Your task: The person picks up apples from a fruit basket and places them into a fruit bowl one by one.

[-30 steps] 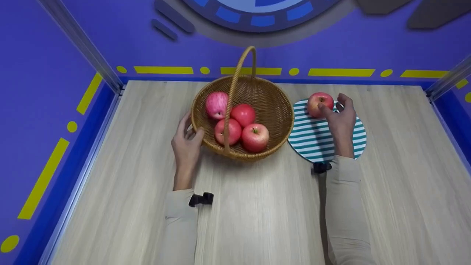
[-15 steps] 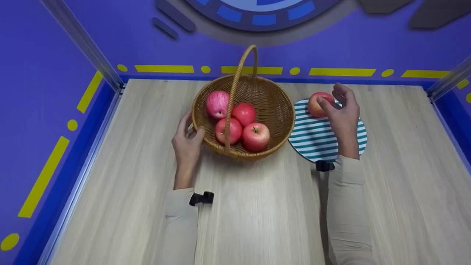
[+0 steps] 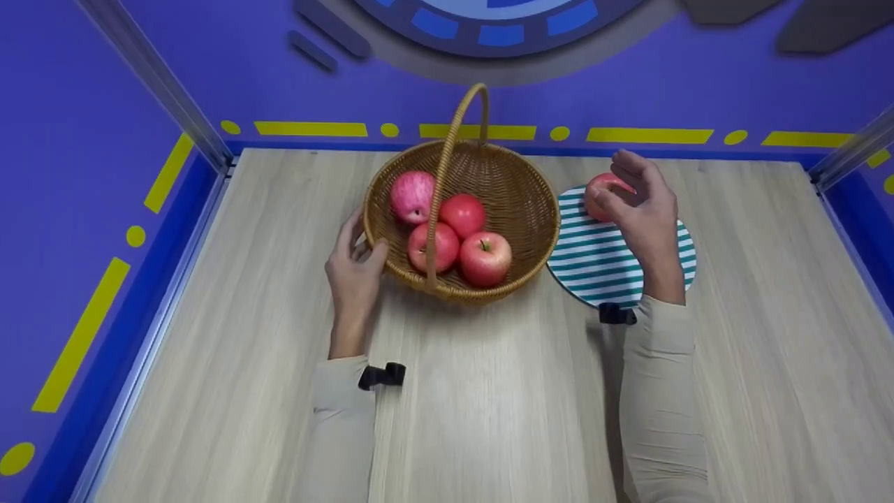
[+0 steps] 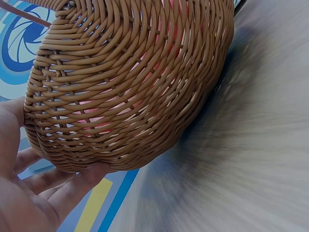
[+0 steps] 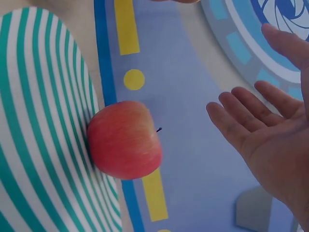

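Observation:
A brown wicker basket (image 3: 524,209) with a tall arched handle holds several red apples (image 3: 485,258). My left hand (image 3: 356,272) grips the basket's left side, thumb at the rim and fingers against the weave, as the left wrist view (image 4: 53,183) also shows from below. On a round green-and-white striped mat (image 3: 594,272) to the right sits a single apple (image 5: 125,140), stem up. Above it hovers my right hand (image 3: 646,216), fingers extended and holding nothing. In the right wrist view a gap shows between that hand (image 5: 270,135) and the apple.
The light wood tabletop (image 3: 489,391) ends at a blue back wall (image 3: 244,77) with yellow markings, close behind the basket and mat. Another blue panel (image 3: 84,209) closes off the left side. The basket's handle (image 3: 454,133) rises high over its bowl.
My right hand has lifted off the apple on the mat, its fingers straightening and shifting slightly up and left over it. The left hand and basket stay in place.

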A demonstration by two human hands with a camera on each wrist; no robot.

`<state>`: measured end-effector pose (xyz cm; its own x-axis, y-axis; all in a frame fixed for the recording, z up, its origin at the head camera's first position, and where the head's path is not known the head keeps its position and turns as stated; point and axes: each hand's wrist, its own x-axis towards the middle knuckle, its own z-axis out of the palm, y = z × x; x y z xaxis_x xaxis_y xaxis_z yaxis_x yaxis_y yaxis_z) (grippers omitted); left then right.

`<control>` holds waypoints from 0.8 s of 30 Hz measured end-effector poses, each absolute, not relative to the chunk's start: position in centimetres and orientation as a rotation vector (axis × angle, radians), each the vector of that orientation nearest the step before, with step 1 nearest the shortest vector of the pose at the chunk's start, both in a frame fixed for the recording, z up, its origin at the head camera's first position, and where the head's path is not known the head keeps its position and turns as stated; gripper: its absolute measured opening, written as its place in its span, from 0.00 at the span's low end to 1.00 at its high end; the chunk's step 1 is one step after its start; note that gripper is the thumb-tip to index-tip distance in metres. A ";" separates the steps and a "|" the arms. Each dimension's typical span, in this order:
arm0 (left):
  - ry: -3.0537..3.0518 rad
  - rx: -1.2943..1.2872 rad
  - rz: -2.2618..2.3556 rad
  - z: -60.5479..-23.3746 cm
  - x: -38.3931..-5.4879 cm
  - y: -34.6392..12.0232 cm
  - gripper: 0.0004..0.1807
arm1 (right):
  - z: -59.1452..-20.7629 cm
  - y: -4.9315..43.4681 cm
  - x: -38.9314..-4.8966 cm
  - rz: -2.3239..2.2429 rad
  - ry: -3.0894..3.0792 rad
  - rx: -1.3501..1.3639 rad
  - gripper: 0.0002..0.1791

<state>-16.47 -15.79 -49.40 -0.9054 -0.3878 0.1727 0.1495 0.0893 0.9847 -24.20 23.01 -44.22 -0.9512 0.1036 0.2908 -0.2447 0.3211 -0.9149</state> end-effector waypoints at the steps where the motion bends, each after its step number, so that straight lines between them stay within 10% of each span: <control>1: -1.985 0.233 -1.865 -49.4 -16.5 -15.8 0.33 | -44.1 22.9 -24.1 1.673 -2.297 0.149 0.39; 24: -2.007 0.271 -1.862 -49.0 -16.5 -15.6 0.34 | -42.2 19.7 -22.5 1.702 -2.490 0.508 0.40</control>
